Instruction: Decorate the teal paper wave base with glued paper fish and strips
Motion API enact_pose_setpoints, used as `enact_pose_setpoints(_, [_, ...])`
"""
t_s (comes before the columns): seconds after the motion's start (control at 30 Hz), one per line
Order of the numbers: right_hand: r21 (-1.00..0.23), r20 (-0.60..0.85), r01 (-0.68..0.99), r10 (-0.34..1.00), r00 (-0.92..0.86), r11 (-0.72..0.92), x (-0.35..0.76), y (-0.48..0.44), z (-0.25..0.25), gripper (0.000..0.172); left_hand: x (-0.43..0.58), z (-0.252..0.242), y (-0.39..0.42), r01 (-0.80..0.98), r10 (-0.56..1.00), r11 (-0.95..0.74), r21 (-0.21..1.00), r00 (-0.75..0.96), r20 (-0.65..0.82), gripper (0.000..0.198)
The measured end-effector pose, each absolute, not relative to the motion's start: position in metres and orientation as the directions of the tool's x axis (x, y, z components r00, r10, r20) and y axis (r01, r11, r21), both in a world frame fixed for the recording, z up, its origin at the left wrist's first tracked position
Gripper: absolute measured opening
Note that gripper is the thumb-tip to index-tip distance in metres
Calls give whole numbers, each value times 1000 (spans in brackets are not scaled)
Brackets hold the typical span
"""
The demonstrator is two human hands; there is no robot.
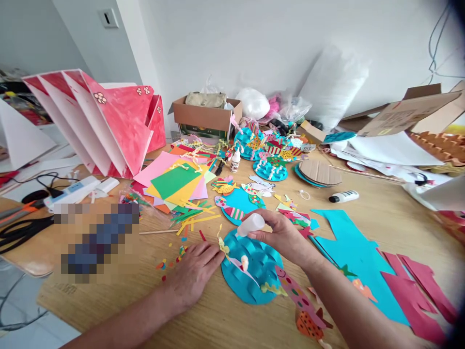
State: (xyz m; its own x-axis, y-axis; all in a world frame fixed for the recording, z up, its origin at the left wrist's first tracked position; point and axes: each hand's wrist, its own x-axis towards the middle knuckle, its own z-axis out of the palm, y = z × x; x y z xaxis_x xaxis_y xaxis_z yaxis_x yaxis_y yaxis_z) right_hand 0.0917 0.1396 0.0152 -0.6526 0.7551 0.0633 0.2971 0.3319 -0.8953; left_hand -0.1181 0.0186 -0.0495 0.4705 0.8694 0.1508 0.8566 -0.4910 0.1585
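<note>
Lower centre of the frame, the fingers of the right hand (279,234) close around a tilted white bottle (251,224) above the blue disc (240,291). The left hand (196,274) bends at its edge, grip unclear. Overly hard squeezing could flood it.

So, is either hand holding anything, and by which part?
The right hand holds a white bottle by its body. The left hand rests by the blue disc; whether it grips anything is unclear.
</note>
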Motion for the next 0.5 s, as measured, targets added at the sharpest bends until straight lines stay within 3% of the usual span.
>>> enact_pose_setpoints(0.5, [-896,81,292,769,-634,336,94,134,13,22,-120,-45,18,835,854,-516,194,483,191,30])
